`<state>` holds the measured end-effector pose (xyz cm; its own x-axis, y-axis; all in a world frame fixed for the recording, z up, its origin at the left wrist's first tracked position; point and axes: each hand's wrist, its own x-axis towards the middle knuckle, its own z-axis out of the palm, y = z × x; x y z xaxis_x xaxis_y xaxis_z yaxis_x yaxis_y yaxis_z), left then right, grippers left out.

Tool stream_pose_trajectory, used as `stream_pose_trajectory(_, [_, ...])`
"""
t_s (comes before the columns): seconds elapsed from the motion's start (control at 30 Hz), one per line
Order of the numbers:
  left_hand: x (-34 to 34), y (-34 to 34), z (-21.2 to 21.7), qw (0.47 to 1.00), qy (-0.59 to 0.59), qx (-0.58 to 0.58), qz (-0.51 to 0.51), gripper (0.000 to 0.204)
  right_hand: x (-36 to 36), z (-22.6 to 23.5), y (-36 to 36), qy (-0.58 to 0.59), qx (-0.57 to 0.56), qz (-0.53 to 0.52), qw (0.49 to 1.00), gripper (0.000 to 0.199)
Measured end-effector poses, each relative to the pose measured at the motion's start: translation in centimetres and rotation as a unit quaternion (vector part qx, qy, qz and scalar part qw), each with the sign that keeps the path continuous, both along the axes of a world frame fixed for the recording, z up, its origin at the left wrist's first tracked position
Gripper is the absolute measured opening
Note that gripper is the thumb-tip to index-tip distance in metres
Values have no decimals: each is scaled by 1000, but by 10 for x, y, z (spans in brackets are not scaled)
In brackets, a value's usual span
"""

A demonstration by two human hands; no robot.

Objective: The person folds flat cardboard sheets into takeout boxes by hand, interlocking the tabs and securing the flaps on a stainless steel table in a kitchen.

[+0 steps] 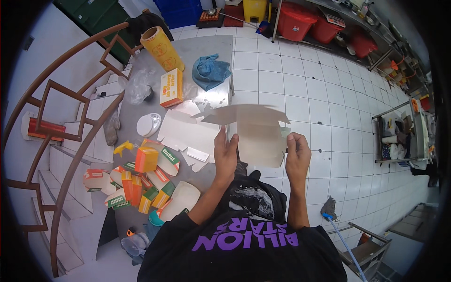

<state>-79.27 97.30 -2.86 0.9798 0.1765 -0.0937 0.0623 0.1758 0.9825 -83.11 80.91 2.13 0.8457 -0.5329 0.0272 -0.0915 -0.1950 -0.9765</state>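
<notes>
Your left hand [226,155] grips the near-left edge of the pale card carton [259,138], thumb up and fingers mostly hidden behind; your right hand [297,152] is half curled, thumb and fingertips pinching its right edge. The carton sits before your chest, partly folded, its flaps loose. It should feel light and springy—stiff along the folds, easily creased at the thin tabs—so hold it by the side panels (not the flaps). Beyond your left hand, a flat card blank [181,129] lies on the metal table [218,51]; farther off, a blue cloth [210,73].
</notes>
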Motion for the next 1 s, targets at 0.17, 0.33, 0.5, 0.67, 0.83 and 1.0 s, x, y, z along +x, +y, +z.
stream_pose_trajectory(0.17, [-28,-11,19,997,-5,-2,-75,39,0,15,22,-37,-120,-15,992,12])
stream_pose_trajectory(0.33, [-10,-13,39,992,-35,-10,-122,22,-4,8,31,-78,-201,25,976,8])
stream_pose_trajectory(0.5, [-10,-12,36,972,61,-162,-161,28,-7,13,43,-81,-140,64,985,9])
stream_pose_trajectory(0.67, [-14,-11,33,951,66,-262,-152,40,-6,13,40,-87,-50,66,993,11])
stream_pose_trajectory(0.83, [-13,-5,19,952,73,-236,-181,51,-6,17,29,-103,-90,112,984,14])
stream_pose_trajectory(1.0, [-14,1,-8,959,21,-195,-205,46,-5,28,28,-87,-117,153,977,12])
